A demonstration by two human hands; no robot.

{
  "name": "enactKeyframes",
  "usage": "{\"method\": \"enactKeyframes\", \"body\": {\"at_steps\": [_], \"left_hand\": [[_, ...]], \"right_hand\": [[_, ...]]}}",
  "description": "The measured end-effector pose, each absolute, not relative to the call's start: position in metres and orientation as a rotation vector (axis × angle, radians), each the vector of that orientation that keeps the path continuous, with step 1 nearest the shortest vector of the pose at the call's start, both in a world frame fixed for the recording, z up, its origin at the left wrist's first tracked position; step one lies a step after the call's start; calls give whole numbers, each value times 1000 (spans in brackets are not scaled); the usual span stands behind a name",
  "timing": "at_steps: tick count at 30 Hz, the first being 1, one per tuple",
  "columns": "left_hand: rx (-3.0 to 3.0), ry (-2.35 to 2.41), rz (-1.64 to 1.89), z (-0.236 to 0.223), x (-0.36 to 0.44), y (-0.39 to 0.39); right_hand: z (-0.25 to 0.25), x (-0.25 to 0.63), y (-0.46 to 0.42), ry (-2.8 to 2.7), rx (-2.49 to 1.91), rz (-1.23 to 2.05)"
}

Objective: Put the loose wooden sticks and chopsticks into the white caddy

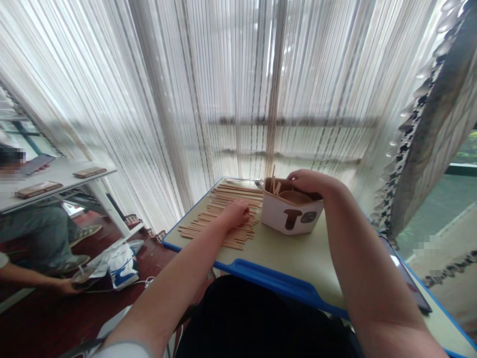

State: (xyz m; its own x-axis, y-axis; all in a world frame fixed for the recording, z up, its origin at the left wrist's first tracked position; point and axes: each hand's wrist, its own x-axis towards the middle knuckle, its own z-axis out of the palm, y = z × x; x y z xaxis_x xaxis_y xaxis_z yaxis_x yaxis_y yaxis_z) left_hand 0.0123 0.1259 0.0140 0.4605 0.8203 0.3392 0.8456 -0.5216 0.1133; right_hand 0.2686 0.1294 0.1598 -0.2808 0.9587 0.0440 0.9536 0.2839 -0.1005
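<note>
Many thin wooden sticks lie spread in a heap on a pale table with a blue edge. My left hand rests on the heap, fingers curled down onto the sticks. A white paper box with a brown inside stands to the right of the heap, and a few sticks stand upright in it. My right hand reaches over the box's far rim, fingers bent down into it; what they hold is hidden.
Sheer striped curtains hang behind the table. A dark tablet lies at the table's right edge. Another person sits at a white table on the left, with a bag on the red floor.
</note>
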Motion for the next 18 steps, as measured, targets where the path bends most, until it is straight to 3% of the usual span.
{"method": "enactKeyframes", "body": {"at_steps": [6, 18], "left_hand": [[-2661, -1389, -524, 13, 12, 127], [-2413, -1205, -809, 27, 16, 115]], "right_hand": [[160, 269, 128, -2434, -1833, 120], [165, 265, 117, -2444, -1821, 145]]}}
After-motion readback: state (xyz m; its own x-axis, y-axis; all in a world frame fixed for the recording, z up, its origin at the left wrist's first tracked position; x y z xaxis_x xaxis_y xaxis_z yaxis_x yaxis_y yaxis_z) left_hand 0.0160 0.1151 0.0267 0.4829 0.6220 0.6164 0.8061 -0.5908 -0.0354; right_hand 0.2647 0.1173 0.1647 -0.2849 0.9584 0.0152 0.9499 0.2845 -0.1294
